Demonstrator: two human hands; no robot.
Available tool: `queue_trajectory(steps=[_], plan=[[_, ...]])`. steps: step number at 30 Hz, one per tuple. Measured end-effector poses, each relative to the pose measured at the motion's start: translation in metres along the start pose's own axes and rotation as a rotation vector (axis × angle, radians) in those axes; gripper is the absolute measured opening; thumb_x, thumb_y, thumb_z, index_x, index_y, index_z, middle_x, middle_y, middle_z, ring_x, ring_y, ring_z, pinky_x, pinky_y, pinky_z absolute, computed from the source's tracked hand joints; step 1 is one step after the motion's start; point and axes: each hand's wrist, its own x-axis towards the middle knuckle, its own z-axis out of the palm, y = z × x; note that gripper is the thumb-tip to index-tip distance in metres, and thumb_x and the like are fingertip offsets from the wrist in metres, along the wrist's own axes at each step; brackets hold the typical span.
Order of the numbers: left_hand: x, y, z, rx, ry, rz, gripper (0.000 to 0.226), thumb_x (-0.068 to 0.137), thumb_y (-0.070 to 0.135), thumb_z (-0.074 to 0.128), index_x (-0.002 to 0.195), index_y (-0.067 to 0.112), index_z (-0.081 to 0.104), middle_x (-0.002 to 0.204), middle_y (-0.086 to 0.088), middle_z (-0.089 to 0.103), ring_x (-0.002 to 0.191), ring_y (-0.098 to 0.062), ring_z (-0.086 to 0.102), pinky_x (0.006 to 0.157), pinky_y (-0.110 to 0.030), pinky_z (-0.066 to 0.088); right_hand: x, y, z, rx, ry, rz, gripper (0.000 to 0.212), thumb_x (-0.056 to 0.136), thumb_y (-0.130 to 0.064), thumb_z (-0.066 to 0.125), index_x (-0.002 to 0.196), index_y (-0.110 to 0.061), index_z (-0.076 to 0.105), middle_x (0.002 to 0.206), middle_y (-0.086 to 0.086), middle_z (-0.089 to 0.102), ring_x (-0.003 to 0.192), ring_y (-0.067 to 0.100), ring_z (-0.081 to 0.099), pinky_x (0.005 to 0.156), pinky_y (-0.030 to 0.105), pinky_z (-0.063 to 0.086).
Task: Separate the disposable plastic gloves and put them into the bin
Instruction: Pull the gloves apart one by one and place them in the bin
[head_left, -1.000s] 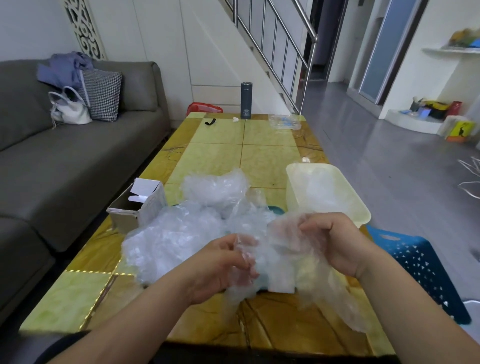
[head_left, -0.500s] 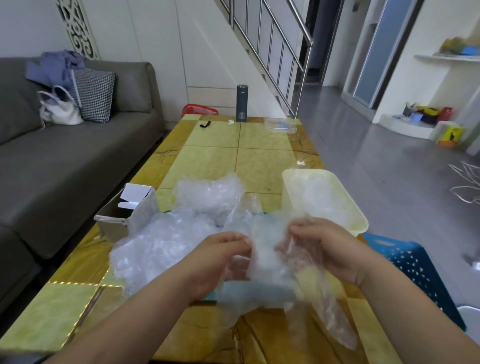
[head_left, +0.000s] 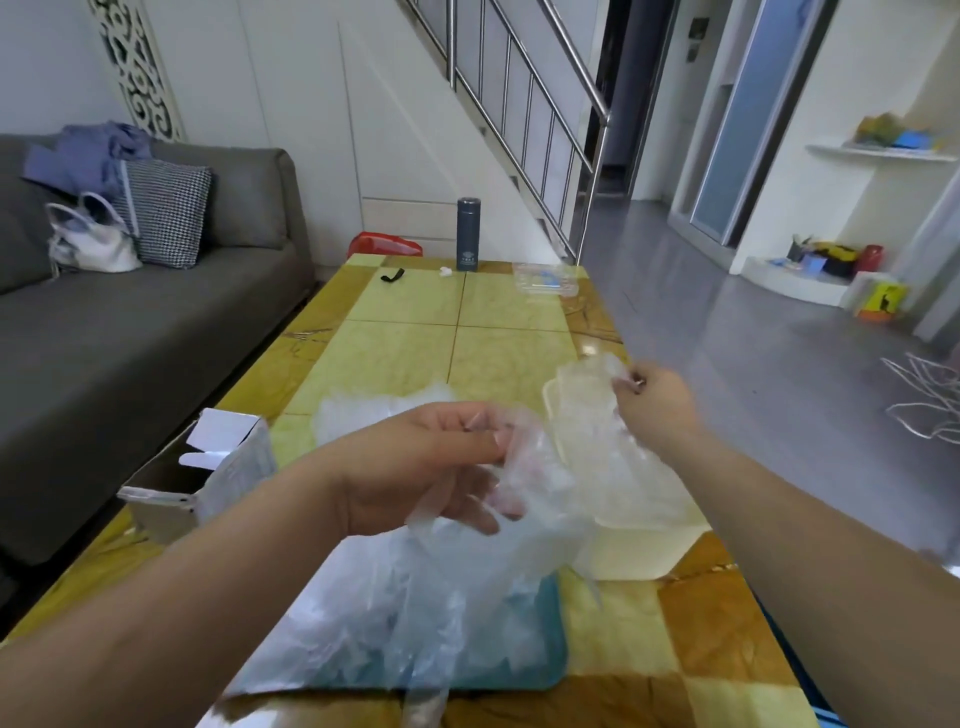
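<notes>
Just below the right fingers (head_left: 631, 382), a single glove (head_left: 584, 405) now hangs over the open bin (head_left: 639, 553), where half a second ago both hands were close together, working at one crumpled wad. The right hand (head_left: 657, 410) has swung out and away from the left. Its fingertips pinch the glove by its upper edge, curled tight on the thin film. The left hand (head_left: 415, 467) stays back, thumb and fingers curled around the rest of the wad (head_left: 530, 483). That wad trails down from those fingers toward the big heap of gloves (head_left: 384, 623) lying on the teal tray (head_left: 550, 654) on the tabletop (head_left: 415, 332). The peel seems to have worked: one glove looks parted from the bunch, though the film is so clear that I cannot tell whether a second layer clings to it. With the glove already above the bin, the next move likely needs nothing more than the right fingers letting go. The risk is that such light plastic sticks to the fingertips or drifts past the rim instead of dropping in. Judging by the heap under the left fingers, most of the job is still ahead, and how many gloves already lie in the bin cannot be made out.
</notes>
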Motion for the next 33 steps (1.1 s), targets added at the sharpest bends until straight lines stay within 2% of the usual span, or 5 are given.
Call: queue_trajectory(steps=[7,13,19,23,33], plan=[[0.089,0.021,0.018,-0.116,0.207,0.042,0.009,0.102,0.005,0.058,0.108,0.007,0.065,0.094,-0.014,0.072,0.072,-0.021,0.069,0.063,-0.029,0.056,0.023,0.010,0.003,0.003,-0.210,-0.021,0.037,0.091,-0.013,0.071,0.126,-0.015,0.061,0.101,0.010,0.065,0.087,0.025,0.063,0.074,0.033,0.053],[0.194,0.003,0.026,-0.053,0.484,-0.019,0.016,0.094,-0.011,0.061,0.096,0.005,0.061,0.082,-0.021,0.065,0.054,-0.024,0.065,0.044,-0.026,0.052,0.018,0.017,-0.057,0.120,0.046,-0.022,0.026,0.095,-0.018,0.064,0.121,-0.020,0.066,0.092,-0.003,0.068,0.079,0.017,0.062,0.072,0.024,0.048],[0.246,-0.022,0.017,0.470,0.608,-0.078,0.023,0.090,0.003,0.064,0.111,0.004,0.073,0.097,-0.009,0.067,0.086,-0.024,0.064,0.080,-0.035,0.057,-0.017,0.002,-0.073,-0.047,-0.198,-0.241,0.014,0.097,-0.016,0.064,0.106,-0.017,0.075,0.098,-0.004,0.072,0.091,0.010,0.066,0.071,0.005,0.042],[0.252,-0.027,0.024,0.568,0.599,-0.069,0.032,0.091,0.000,0.060,0.121,0.001,0.071,0.099,-0.009,0.066,0.086,-0.022,0.063,0.076,-0.031,0.059,-0.029,-0.010,-0.061,-0.546,-0.704,-0.211,0.050,0.095,-0.051,0.062,0.140,-0.030,0.057,0.135,-0.012,0.058,0.121,0.013,0.057,0.093,0.022,0.044],[0.174,-0.020,0.011,0.740,0.699,0.248,0.021,0.090,0.015,0.070,0.109,0.023,0.071,0.108,0.008,0.069,0.106,-0.011,0.065,0.096,-0.030,0.055,-0.021,0.010,0.017,-0.755,-0.834,-0.050,0.060,0.096,-0.030,0.060,0.153,-0.028,0.043,0.146,0.007,0.055,0.128,0.032,0.054,0.110,0.042,0.043]])
